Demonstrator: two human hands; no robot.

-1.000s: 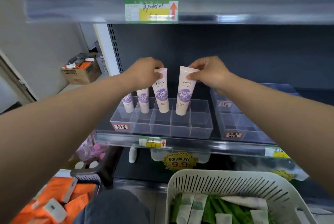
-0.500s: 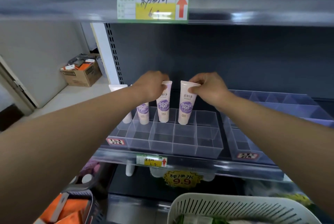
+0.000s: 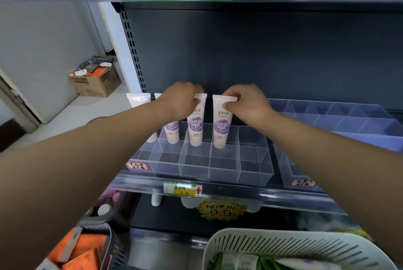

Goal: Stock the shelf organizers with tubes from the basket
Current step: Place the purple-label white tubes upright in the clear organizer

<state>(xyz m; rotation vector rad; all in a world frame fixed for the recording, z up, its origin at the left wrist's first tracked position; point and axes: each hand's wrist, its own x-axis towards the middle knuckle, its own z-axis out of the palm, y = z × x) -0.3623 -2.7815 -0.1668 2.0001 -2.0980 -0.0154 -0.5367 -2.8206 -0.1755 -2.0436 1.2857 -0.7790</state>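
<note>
The clear organizer sits on a dark shelf, with a cardboard box on the floor to its left and the basket below. In its back row, our left hand pinches the third tube by the top and our right hand pinches the fourth tube.

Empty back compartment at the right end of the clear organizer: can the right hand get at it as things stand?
Probably yes. The right hand pinches a tube standing in the next compartment over; the empty compartment is open on top with nothing above it.
</note>
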